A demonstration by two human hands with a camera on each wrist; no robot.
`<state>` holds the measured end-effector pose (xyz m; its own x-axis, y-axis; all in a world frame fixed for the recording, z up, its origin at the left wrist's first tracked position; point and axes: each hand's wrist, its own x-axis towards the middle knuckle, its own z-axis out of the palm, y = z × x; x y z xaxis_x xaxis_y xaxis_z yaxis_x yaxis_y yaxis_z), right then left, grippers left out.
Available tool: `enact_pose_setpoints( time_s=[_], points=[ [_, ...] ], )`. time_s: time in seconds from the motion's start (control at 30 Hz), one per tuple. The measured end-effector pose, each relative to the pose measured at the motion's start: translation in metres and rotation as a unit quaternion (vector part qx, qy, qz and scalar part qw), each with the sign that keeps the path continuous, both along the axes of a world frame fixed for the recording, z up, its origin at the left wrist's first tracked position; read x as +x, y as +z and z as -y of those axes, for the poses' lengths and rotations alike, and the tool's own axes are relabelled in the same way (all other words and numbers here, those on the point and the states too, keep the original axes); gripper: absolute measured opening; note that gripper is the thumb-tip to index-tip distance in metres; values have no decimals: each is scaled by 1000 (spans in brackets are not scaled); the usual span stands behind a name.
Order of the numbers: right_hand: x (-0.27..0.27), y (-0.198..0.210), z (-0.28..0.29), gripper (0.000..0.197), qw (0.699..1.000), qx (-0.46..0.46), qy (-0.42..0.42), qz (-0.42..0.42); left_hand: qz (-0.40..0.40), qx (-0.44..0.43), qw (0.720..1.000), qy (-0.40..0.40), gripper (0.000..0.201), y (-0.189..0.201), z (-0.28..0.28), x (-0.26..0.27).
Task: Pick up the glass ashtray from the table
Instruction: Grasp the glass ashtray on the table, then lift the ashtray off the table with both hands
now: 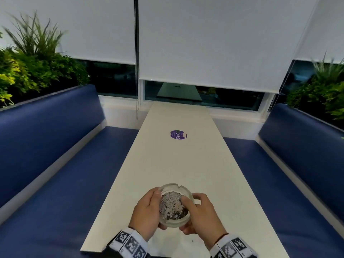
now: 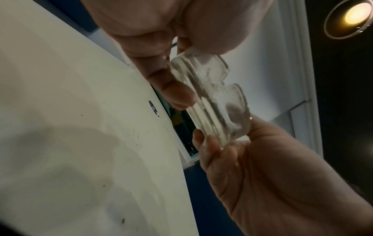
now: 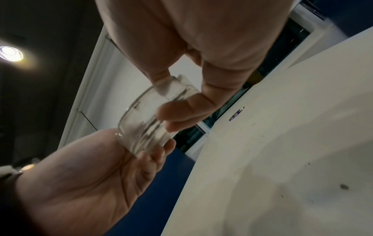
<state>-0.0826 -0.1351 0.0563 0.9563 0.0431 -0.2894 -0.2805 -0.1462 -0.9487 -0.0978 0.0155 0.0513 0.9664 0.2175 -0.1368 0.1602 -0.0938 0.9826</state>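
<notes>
The round glass ashtray [image 1: 174, 206] holds grey-white ash and dark residue. Both hands hold it just above the near end of the white table [image 1: 186, 164]. My left hand [image 1: 153, 208] grips its left side, thumb on the rim and fingers underneath. My right hand [image 1: 192, 214] grips the right side the same way. In the left wrist view the ashtray [image 2: 214, 99] shows side-on between the left fingers [image 2: 173, 91] and the right hand [image 2: 262, 167], off the tabletop. The right wrist view shows the ashtray [image 3: 145, 121] between the right fingers [image 3: 181, 115] and the left hand [image 3: 90, 175].
A purple round sticker [image 1: 178, 135] lies mid-table. Small dark specks [image 1: 192, 240] dot the table under the hands. Blue padded benches [image 1: 55, 174] [image 1: 297, 174] run along both sides. Plants [image 1: 33, 67] stand behind the backrests. White roller blinds [image 1: 214, 43] cover the window at the far end.
</notes>
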Motion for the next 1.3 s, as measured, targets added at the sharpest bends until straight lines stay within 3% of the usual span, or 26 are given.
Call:
enact_pose_setpoints(
  time_s=[0.23,0.5,0.7,0.87,1.03,1.13,1.3],
  points=[
    [-56,1,-9,24,997,14,66,-22,-2,-6,997,-72,32,-9,-21,-45],
    [-128,-34,-8,26,993,2,52,-106,-32,39,986,-156,31,-44,-24,-107],
    [-155,-57,16,30,994,-2,59,-94,-3,83,983,-166,30,-66,-4,-138],
    [-172,-76,56,29,995,-16,74,-66,-31,105,973,-205,29,-78,27,-162],
    [-179,-116,94,28,994,-43,66,-79,-87,234,941,-230,39,-108,46,-169],
    [-184,-150,115,28,990,-75,49,-111,-142,323,901,-251,41,-138,56,-177],
    [-194,-206,147,31,982,-104,10,-160,-237,392,828,-325,42,-204,58,-212]
  ],
)
